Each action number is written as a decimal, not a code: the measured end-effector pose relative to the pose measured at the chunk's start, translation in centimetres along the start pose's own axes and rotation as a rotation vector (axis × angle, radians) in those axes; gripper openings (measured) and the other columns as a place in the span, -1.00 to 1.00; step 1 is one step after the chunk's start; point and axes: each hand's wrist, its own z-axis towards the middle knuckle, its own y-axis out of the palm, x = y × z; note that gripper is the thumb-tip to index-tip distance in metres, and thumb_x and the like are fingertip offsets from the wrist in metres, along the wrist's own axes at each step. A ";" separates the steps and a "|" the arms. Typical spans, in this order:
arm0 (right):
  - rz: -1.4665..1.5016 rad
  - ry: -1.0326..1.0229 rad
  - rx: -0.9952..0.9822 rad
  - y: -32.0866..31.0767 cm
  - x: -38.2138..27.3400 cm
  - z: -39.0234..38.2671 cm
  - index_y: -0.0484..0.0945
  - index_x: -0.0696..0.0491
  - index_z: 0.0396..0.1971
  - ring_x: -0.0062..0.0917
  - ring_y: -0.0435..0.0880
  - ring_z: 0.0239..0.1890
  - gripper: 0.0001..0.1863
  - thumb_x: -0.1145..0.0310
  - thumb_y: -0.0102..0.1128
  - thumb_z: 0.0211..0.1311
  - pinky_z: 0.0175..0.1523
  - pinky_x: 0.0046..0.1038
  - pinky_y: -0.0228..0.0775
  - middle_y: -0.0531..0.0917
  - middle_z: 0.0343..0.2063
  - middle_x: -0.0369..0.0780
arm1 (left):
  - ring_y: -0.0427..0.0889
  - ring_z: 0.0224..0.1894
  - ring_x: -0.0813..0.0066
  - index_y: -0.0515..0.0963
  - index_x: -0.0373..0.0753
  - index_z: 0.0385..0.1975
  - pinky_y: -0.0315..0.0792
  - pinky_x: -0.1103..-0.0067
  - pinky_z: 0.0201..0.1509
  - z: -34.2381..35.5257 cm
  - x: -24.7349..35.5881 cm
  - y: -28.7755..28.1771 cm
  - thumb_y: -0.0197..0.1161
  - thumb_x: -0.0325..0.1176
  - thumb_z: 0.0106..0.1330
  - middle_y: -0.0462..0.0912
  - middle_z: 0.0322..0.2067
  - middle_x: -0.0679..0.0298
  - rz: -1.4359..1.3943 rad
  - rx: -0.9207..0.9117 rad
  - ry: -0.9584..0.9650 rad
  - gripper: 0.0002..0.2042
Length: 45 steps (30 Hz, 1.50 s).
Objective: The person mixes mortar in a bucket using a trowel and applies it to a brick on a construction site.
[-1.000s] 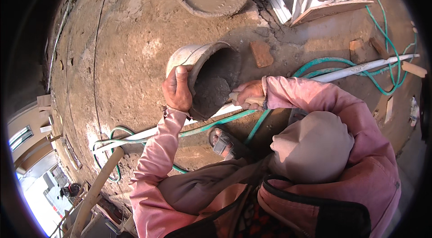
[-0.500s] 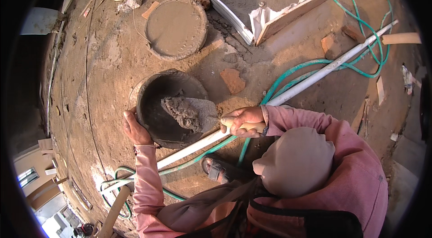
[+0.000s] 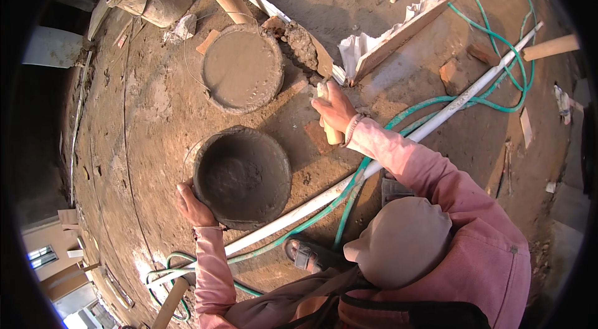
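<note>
The trowel [image 3: 323,62], inside the near bucket [image 3: 275,161] half a second ago, is now out beside the white-lined frame [image 3: 403,34], mortar [image 3: 300,44] heaped on its blade; the scoop seems complete, the near bucket looking almost scraped out. The right hand [image 3: 338,110] is wrapped around the trowel's handle. The left hand [image 3: 195,206] touches the bucket's side, fingers too hidden to tell their grip.

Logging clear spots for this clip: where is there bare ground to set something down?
Mainly the ground left of the filled bucket and darker bucket, up to the thin dark line; also the patch between the white pipe, right sleeve and wooden strip. Crowded: around the right hand and trowel, with a brick piece and white-lined frame close by.
</note>
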 end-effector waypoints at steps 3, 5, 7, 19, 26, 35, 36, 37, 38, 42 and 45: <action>-0.475 -0.076 0.227 2.2 3.4 8.3 0.23 0.32 -0.11 0.08 0.51 -0.12 -0.47 0.18 0.11 0.12 -0.02 -0.15 0.36 0.51 -0.23 0.25 | 0.50 -0.37 0.56 0.52 -0.43 -0.31 0.41 0.61 -0.23 -0.4 -0.3 0.8 -0.13 -0.04 0.43 0.58 -0.42 0.25 -0.006 -0.027 -0.002 -0.52; -0.482 -0.092 0.199 2.5 3.5 7.9 0.23 0.32 -0.09 0.07 0.50 -0.08 -0.47 0.19 0.10 0.13 0.02 -0.14 0.34 0.51 -0.20 0.25 | 0.50 -0.36 0.56 0.51 -0.43 -0.30 0.41 0.61 -0.23 -0.6 0.2 0.3 -0.13 -0.04 0.43 0.58 -0.43 0.25 0.004 -0.012 0.002 -0.52; -0.469 -0.139 0.207 2.4 4.0 6.6 0.19 0.36 -0.06 0.06 0.50 -0.06 -0.44 0.27 0.13 0.08 0.05 -0.14 0.33 0.49 -0.18 0.27 | 0.50 -0.37 0.55 0.51 -0.43 -0.30 0.42 0.60 -0.22 -1.0 0.6 0.2 -0.13 -0.04 0.43 0.58 -0.43 0.24 0.014 0.020 0.010 -0.51; -0.722 0.002 -0.021 -0.1 4.1 12.1 0.34 0.35 -0.08 -0.05 0.57 -0.12 -0.44 0.15 0.07 0.10 -0.01 -0.23 0.40 0.57 -0.25 0.15 | 0.56 -0.37 0.39 0.50 -0.43 -0.14 0.44 0.48 -0.20 8.2 -5.3 -8.2 -0.18 0.03 0.40 0.62 -0.42 0.14 0.526 0.003 -0.036 -0.45; -0.301 -0.107 -0.127 -3.5 3.9 3.5 0.26 0.18 0.07 -0.12 0.58 -0.15 -0.47 0.22 0.12 0.15 -0.12 -0.28 0.40 0.58 -0.24 0.06 | 0.33 0.12 -0.12 0.19 -0.27 0.22 0.24 0.23 0.16 11.4 -3.1 -8.8 -0.01 0.01 0.31 0.33 0.12 -0.11 1.376 0.231 0.458 -0.41; 0.202 -0.136 -0.133 -12.2 6.6 -9.3 0.32 0.21 0.03 -0.59 0.46 -0.50 -0.51 0.33 0.18 0.13 -0.34 -0.50 0.33 0.50 -0.54 -0.26 | 0.43 0.08 -0.04 0.32 -0.37 0.09 0.35 0.30 0.14 9.4 13.3 33.6 0.21 -0.09 0.21 0.41 0.06 -0.12 0.984 -0.614 0.710 -0.44; 0.253 -0.102 -0.108 -12.9 6.2 -9.7 0.32 0.20 0.04 -0.64 0.45 -0.52 -0.51 0.35 0.18 0.13 -0.35 -0.52 0.32 0.49 -0.56 -0.31 | 0.45 0.07 -0.05 0.33 -0.40 0.06 0.37 0.30 0.12 11.1 11.9 37.3 0.24 -0.08 0.16 0.41 0.04 -0.16 1.036 -0.633 0.590 -0.41; 0.309 -0.101 -0.090 -13.2 6.2 -9.9 0.29 0.23 0.04 -0.68 0.42 -0.57 -0.51 0.36 0.16 0.13 -0.37 -0.54 0.32 0.47 -0.60 -0.34 | 0.45 0.07 -0.02 0.35 -0.39 0.04 0.38 0.33 0.11 12.9 10.6 40.2 0.27 -0.10 0.11 0.41 0.05 -0.16 1.180 -0.640 0.381 -0.41; 0.322 -0.105 -0.071 -14.2 5.4 -10.1 0.26 0.25 0.02 -0.69 0.39 -0.61 -0.52 0.39 0.13 0.13 -0.38 -0.55 0.33 0.44 -0.64 -0.33 | 0.46 0.07 0.02 0.37 -0.39 0.02 0.39 0.34 0.11 14.4 8.7 42.5 0.28 -0.12 0.07 0.42 0.05 -0.13 1.233 -0.655 0.285 -0.42; 0.399 -0.001 0.098 -17.2 6.0 -11.3 0.25 0.23 -0.02 -0.71 0.39 -0.62 -0.59 0.45 0.05 0.13 -0.49 -0.62 0.30 0.42 -0.60 -0.30 | 0.34 0.17 0.03 0.16 -0.26 0.19 0.38 0.22 0.14 17.5 -1.4 47.8 0.10 -0.29 0.19 0.18 0.16 -0.11 1.119 -0.340 0.028 -0.45; 0.427 0.070 0.185 -18.5 5.5 -11.7 0.24 0.22 -0.02 -0.73 0.37 -0.63 -0.60 0.45 0.03 0.14 -0.54 -0.65 0.26 0.41 -0.57 -0.30 | 0.43 0.07 -0.04 0.15 0.00 0.18 0.41 0.13 0.05 17.3 -3.0 49.0 0.08 -0.36 0.20 0.14 0.16 -0.05 1.074 -0.285 0.079 -0.49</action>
